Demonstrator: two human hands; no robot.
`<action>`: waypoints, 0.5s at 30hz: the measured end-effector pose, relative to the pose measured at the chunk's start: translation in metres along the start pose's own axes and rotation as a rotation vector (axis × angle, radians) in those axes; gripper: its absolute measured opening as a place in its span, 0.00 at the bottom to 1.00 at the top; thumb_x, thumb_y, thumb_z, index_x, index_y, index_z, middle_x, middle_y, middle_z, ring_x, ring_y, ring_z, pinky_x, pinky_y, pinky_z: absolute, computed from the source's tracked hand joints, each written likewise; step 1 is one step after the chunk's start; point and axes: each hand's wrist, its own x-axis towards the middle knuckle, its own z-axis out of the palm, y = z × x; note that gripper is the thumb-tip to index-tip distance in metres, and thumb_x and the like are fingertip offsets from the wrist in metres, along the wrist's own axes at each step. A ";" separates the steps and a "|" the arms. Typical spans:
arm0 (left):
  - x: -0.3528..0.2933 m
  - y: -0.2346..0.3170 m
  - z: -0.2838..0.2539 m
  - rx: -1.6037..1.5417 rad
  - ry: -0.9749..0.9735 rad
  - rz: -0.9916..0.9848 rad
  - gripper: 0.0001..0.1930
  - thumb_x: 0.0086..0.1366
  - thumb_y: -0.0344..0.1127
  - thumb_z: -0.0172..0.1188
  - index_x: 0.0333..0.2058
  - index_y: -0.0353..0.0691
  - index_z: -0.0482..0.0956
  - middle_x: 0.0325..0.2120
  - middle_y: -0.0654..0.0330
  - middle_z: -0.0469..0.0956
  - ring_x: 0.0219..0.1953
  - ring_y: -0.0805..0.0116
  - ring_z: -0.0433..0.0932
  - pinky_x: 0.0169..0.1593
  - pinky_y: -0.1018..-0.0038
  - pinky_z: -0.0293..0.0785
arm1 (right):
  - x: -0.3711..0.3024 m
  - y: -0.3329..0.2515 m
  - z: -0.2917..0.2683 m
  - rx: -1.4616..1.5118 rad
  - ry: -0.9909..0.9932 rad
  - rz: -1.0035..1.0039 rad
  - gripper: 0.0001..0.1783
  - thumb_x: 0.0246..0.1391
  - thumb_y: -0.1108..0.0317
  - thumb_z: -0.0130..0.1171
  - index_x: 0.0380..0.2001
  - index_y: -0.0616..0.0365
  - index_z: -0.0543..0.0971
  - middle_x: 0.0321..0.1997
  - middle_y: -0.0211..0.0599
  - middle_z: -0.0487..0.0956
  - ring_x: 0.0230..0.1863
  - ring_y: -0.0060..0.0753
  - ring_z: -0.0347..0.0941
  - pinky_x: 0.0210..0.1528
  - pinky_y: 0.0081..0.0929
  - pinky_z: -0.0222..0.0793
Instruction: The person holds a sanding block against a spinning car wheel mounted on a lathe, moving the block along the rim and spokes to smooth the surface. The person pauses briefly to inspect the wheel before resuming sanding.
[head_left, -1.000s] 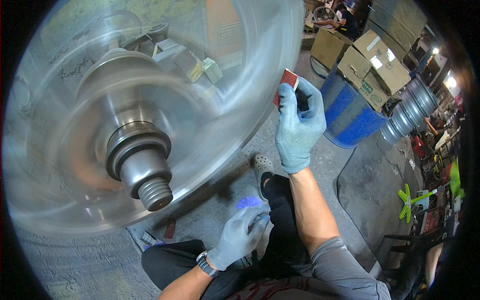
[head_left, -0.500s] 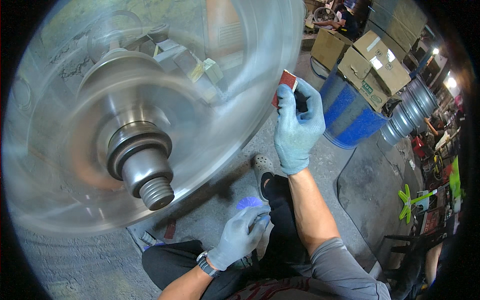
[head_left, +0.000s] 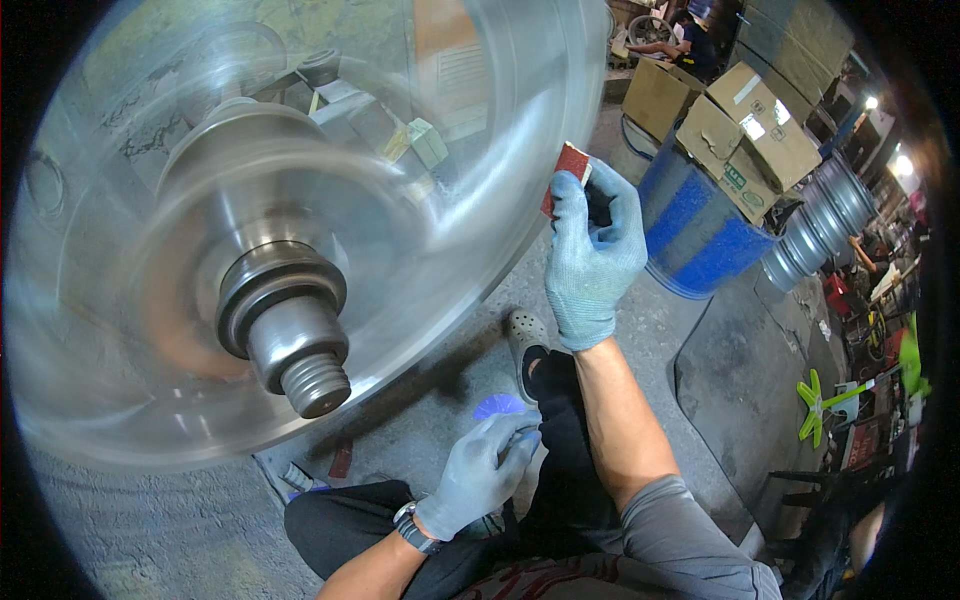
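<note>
A large metal wheel rim (head_left: 520,215) fills the left side, blurred by spinning. It turns on a steel spindle with a threaded end (head_left: 310,350). My right hand (head_left: 597,250), in a pale blue-grey knitted glove, pinches a red-brown piece of sandpaper (head_left: 568,163) at the rim's right edge. I cannot tell whether paper and metal touch. My left hand (head_left: 480,472), gloved in grey, rests low over my lap with its fingers curled and thumb drawn in. Whatever it may hold is hidden. Just beyond it shows a purple round thing (head_left: 498,405).
A blue-and-grey drum (head_left: 705,225) with cardboard boxes (head_left: 760,125) on it stands at right, beside stacked metal rims (head_left: 820,225). On the floor lie a dark mat (head_left: 740,380) and a red-brown strip (head_left: 341,459). Another person (head_left: 690,45) sits far back.
My right hand has shifted very slightly to the left with the sandpaper. The wheel keeps spinning, and my left hand stays in place.
</note>
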 end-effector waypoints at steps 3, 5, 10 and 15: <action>0.000 0.002 -0.001 0.002 -0.011 -0.015 0.13 0.73 0.28 0.64 0.54 0.41 0.85 0.44 0.49 0.86 0.36 0.55 0.84 0.43 0.65 0.81 | -0.001 0.000 0.001 0.037 0.007 0.020 0.14 0.69 0.68 0.70 0.53 0.62 0.85 0.44 0.35 0.84 0.40 0.21 0.81 0.45 0.24 0.78; 0.000 0.002 0.000 0.001 -0.006 -0.008 0.13 0.73 0.28 0.64 0.54 0.41 0.85 0.44 0.49 0.86 0.36 0.54 0.85 0.43 0.65 0.81 | 0.000 0.000 0.000 0.025 0.007 0.026 0.13 0.69 0.68 0.70 0.53 0.62 0.85 0.45 0.35 0.84 0.40 0.21 0.80 0.45 0.24 0.78; -0.001 -0.001 0.000 0.007 0.009 0.011 0.13 0.72 0.28 0.64 0.54 0.40 0.85 0.44 0.49 0.86 0.37 0.52 0.84 0.43 0.64 0.81 | 0.001 -0.002 0.001 0.004 0.004 0.045 0.13 0.69 0.68 0.70 0.52 0.62 0.85 0.46 0.35 0.84 0.39 0.20 0.80 0.45 0.24 0.78; 0.000 0.000 0.000 0.000 0.004 0.003 0.14 0.72 0.28 0.64 0.54 0.40 0.85 0.44 0.48 0.86 0.37 0.52 0.85 0.44 0.64 0.81 | 0.000 -0.002 0.001 0.021 0.010 0.009 0.13 0.69 0.68 0.70 0.53 0.61 0.85 0.46 0.35 0.84 0.41 0.22 0.80 0.46 0.25 0.78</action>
